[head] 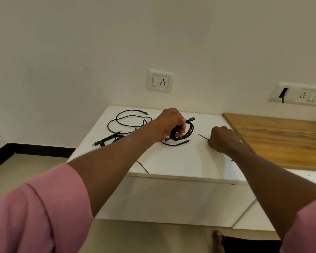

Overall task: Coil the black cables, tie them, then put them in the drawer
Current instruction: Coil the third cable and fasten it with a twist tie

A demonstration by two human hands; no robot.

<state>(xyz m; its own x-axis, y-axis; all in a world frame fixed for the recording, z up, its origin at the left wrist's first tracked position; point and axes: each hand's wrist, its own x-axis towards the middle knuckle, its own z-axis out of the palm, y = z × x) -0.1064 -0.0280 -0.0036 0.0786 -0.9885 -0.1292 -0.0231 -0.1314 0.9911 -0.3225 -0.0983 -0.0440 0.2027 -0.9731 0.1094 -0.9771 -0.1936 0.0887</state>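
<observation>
My left hand [169, 124] grips a coiled black cable [187, 133] just above the white cabinet top [181, 161]; one plug sticks out past the thumb and a loose end trails onto the surface. To its right, my right hand [222, 140] pinches a thin black tie [202, 136] that lies on the top. A loose uncoiled black cable [128, 119] sprawls at the back left. A bundled black cable [108, 140] lies near the left edge. Another thin tie [143, 168] rests by the front edge.
A wooden desk top [281, 139] adjoins the cabinet on the right. The white drawer front [171, 198] below the top is closed. Wall sockets [160, 81] sit behind, with a second socket strip [299, 94] at the right. A bare foot [217, 238] stands on the floor below.
</observation>
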